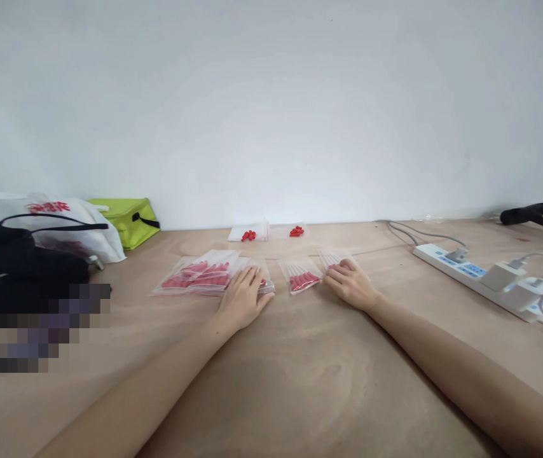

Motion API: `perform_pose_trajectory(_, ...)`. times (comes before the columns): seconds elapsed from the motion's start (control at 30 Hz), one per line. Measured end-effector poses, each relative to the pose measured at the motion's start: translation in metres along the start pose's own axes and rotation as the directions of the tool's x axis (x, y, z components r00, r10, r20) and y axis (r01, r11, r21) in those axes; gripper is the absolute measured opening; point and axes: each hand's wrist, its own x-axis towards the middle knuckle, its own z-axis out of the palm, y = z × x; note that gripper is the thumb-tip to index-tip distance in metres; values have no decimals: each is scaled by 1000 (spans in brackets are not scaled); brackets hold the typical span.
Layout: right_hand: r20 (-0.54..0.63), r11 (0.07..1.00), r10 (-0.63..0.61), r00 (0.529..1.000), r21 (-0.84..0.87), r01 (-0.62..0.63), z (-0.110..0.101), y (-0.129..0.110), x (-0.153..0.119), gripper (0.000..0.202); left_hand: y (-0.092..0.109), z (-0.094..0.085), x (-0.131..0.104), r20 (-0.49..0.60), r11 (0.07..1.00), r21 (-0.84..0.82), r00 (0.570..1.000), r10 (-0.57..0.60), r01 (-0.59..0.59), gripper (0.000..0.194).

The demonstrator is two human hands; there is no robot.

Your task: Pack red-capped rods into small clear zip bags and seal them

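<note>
**Left hand point(241, 300) and right hand point(351, 287) rest on bagged red pieces**

The step in hand looks like arranging flat, clear plastic bags of small red pieces on the light-brown wooden bench point(290, 388). The left hand lies palm down, fingers slightly spread, over the right end of the left pile point(195, 275). The right hand curls over the near end of the right group point(334, 256); whether it pinches anything, I cannot tell. The middle group point(303, 281) lies between. Shifting a group neatly calls for light, even pressure.

Plain pale wall point(271, 114) behind wood-grain surface point(271, 394), back edge against wall, lighting brightest around wall's middle.
</note>
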Motion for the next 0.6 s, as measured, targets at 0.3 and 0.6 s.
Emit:
perform_pose_trajectory(0.3, 196, 878, 319, 927, 306, -367, -1, 32, -32, 37, -7, 14, -2, 69, 988, -124, 994, -88, 96, 33)
perform_pose_trajectory(0.6, 170, 589, 676, 717, 461, -664, 17, 32, -26, 28, 17, 21, 19, 158, 935, -297, 976, -151, 193, 23)
